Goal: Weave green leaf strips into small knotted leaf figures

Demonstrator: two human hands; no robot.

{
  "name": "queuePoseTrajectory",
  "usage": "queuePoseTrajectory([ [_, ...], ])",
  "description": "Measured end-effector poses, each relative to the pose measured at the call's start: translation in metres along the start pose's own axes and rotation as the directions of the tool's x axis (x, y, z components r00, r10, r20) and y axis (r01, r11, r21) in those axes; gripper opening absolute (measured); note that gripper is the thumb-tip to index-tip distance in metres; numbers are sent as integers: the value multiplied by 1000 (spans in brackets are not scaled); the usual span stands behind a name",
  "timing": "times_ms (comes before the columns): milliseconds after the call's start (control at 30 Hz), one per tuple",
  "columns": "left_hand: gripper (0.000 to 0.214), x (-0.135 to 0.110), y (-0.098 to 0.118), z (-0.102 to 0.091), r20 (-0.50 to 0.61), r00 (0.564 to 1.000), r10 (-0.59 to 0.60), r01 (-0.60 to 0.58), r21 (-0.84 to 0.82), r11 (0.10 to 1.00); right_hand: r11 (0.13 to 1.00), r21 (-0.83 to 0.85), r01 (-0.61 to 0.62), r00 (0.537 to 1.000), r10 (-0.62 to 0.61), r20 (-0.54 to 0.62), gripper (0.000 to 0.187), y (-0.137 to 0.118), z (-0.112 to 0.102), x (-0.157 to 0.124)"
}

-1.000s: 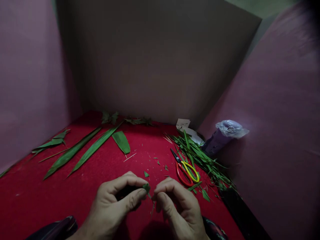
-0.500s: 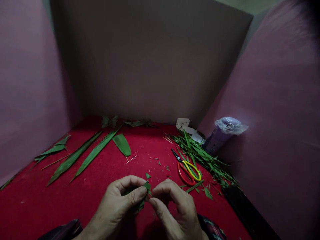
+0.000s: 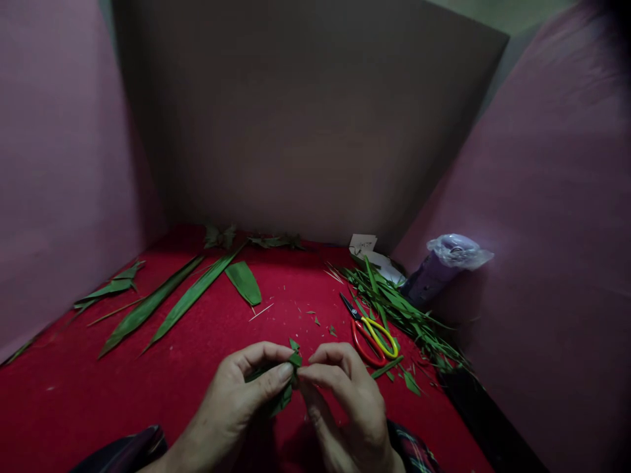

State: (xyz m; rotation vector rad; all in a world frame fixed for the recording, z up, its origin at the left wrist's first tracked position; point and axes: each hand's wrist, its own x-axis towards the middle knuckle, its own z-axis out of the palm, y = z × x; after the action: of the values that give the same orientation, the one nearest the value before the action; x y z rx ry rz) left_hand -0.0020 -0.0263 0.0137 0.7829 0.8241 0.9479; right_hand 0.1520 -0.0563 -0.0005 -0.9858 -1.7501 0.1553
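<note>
Pinched shut, both hands meet on one small folded leaf piece [image 3: 294, 360]: the left hand [image 3: 236, 401] nips it between thumb and forefinger, and the right hand [image 3: 345, 401] closes its fingertips on the same piece from 3 o'clock. It is held just above the red cloth [image 3: 98, 394] and close to the body, probably so the fingertips can work its tiny folds in plain sight. Its green tip pokes out at 12 o'clock of the pinch. The rest trails toward 6 o'clock between the palms, partly hidden. Scissors [image 3: 369, 335] lie near, at 2 o'clock of the right hand, likely parked within reach beside a heap of leaf strips [image 3: 399, 309]. Long leaves [image 3: 167, 302] lie at 10 o'clock, well apart.
</note>
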Motion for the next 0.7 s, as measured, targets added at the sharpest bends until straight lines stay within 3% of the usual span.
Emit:
queuePoseTrajectory([
  [300,17,-4,-1,0,-13,999,36,-35,84,996,997,-69,35,999,-35,5,22,1,2,0],
  [467,13,-3,-10,1,-13,981,191,-186,179,966,988,-151,23,1000,-26,-17,19,-1,5,-3],
  [600,13,-2,-11,2,37,931,362,-352,349,869,977,-215,1,999,-11,-44,10,-3,8,-1],
  [700,12,-4,-10,3,40,931,363,-348,393,851,977,-211,32,998,-42,-44,13,-4,8,1],
])
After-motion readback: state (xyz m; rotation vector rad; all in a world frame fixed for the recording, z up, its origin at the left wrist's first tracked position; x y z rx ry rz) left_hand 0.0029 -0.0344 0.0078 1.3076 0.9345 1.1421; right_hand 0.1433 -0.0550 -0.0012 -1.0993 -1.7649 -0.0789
